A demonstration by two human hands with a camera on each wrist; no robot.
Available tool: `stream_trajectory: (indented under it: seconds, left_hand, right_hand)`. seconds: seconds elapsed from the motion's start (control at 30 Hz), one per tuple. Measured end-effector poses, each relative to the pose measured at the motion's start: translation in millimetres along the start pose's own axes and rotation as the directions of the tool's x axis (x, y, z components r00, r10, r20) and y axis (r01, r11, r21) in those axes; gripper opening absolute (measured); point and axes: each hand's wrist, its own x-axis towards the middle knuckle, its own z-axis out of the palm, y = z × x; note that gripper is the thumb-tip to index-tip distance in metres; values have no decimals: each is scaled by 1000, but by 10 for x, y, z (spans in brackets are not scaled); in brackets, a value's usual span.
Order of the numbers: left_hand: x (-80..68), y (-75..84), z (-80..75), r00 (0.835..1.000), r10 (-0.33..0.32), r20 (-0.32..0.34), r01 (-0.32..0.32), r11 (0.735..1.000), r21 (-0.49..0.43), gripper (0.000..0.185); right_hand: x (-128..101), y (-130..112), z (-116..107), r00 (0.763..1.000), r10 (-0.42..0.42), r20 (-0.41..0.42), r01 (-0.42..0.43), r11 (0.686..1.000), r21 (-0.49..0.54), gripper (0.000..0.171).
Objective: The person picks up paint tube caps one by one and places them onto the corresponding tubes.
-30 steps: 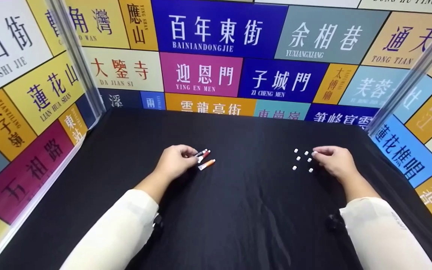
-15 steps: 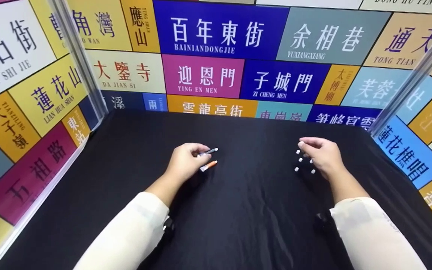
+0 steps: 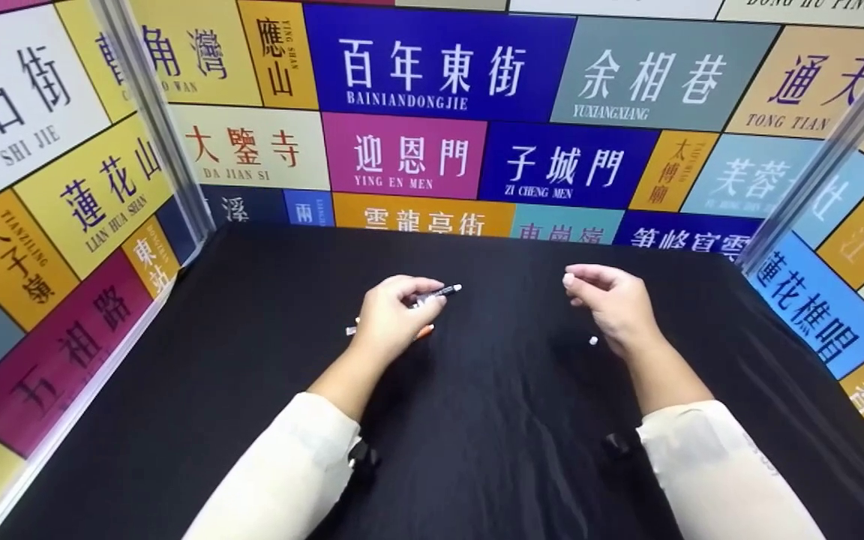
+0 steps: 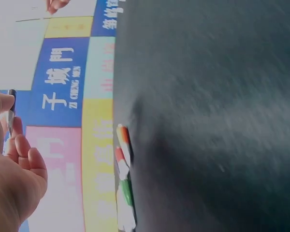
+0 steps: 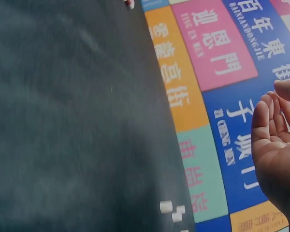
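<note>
The table was covered by a black cloth (image 3: pixel 477 420), matt and faintly creased. The walls were faced with printed sign panels (image 3: pixel 402 60) of smooth, slightly glossy finish, joined at the corners by pale metal-looking posts (image 3: pixel 154 120). The black marker (image 3: pixel 436 294) and the markers (image 4: pixel 123 174) lying on the cloth appeared to be of smooth plastic. The small white caps (image 5: pixel 171 210) looked like matt plastic. The forearms were clothed in cream sleeves (image 3: pixel 282 472) of soft, matt fabric.
</note>
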Motion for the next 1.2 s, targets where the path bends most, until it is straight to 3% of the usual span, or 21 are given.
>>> stream_trajectory:
  seconds: [0.23, 0.43, 0.67, 0.93, 1.2]
  left_hand:
    - [14, 46, 81, 994, 111, -24, -110, 992, 59, 19]
    - [-8, 69, 128, 991, 132, -33, -131, 991, 21, 19]
    - [-54, 163, 188, 986, 163, -28, -164, 986, -30, 19]
    - [-93, 318, 245, 979, 203, -26, -204, 975, -82, 19]
    - [-83, 341, 315, 980, 197, -30, -199, 974, -108, 20]
  right_hand:
    - [-60, -86, 98, 1000, -17, 5, 17, 999, 40, 43]
    - [-82, -141, 216, 999, -51, 12, 49, 991, 122, 40]
    - [-163, -225, 322, 994, -112, 14, 104, 957, 272, 26]
    - [-273, -339, 407, 987, -162, 3, 152, 933, 327, 25]
    - [-295, -369, 471, 986, -165, -9, 159, 930, 331, 23]
